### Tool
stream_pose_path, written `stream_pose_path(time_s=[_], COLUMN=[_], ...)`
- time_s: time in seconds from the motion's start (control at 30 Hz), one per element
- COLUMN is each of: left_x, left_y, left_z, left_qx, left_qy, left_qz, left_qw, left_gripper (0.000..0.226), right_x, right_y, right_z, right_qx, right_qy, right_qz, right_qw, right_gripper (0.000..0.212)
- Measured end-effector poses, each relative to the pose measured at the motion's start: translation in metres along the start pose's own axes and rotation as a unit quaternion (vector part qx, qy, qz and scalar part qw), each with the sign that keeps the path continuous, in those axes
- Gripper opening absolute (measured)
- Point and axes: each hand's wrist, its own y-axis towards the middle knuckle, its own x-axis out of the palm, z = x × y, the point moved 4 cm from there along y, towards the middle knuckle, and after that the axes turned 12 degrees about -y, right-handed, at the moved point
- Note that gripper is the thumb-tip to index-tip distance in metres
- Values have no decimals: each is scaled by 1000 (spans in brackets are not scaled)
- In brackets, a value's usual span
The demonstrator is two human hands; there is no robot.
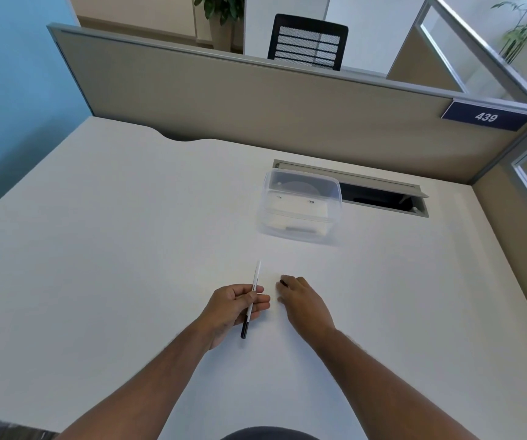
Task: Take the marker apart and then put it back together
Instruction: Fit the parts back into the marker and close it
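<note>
My left hand (235, 308) grips a slim white marker body (255, 281) with a black near end, held a little above the white desk (97, 249) and pointing away from me. My right hand (303, 303) lies palm down on the desk just to the right of it. A small dark piece (283, 283), possibly the marker's cap, shows at its fingertips. Whether those fingers pinch the piece or only rest on it is hidden.
A clear plastic container (300, 208) stands on the desk beyond my hands. Behind it is an open cable slot (382, 198) in the desk. A beige partition (256, 100) with a "439" sign bounds the far edge, and another bounds the right side.
</note>
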Motion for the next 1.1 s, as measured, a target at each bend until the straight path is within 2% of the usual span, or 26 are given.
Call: stream_pose_path(time_s=[0.2, 0.3, 0.37, 0.43, 0.5, 0.57, 0.63, 0.77, 1.1], left_x=[11, 19, 24, 30, 35, 39, 42, 43, 39], left_y=[2, 2, 3, 2, 1, 0, -1, -2, -2], left_z=[-3, -3, -2, -2, -3, -3, -3, -4, -5], left_qx=[-10, -12, -13, -16, -20, -22, -21, -19, -19], left_qy=[14, 29, 49, 66, 75, 79, 87, 96, 98], left_qz=[-11, -21, -28, -36, -46, -53, -57, -63, -61], left_qw=[1000, 999, 998, 997, 996, 995, 994, 993, 993], left_gripper=[20, 20, 20, 20, 20, 21, 21, 21, 21], right_x=[2, -6, -18, -30, -43, -58, -68, -74, -70], right_y=[-19, -17, -10, 0, 9, 15, 19, 24, 28], right_z=[15, 31, 44, 53, 54, 52, 49, 44, 40], right_qx=[28, 130, 227, 293, 303, 280, 261, 239, 206], right_qy=[-11, 110, 238, 394, 532, 591, 602, 577, 542], right_qz=[5, 39, 62, 62, 61, 62, 58, 38, 14], right_qw=[1000, 985, 942, 869, 788, 754, 752, 780, 815], right_gripper=[41, 50, 44, 34, 22, 14, 11, 12, 15])
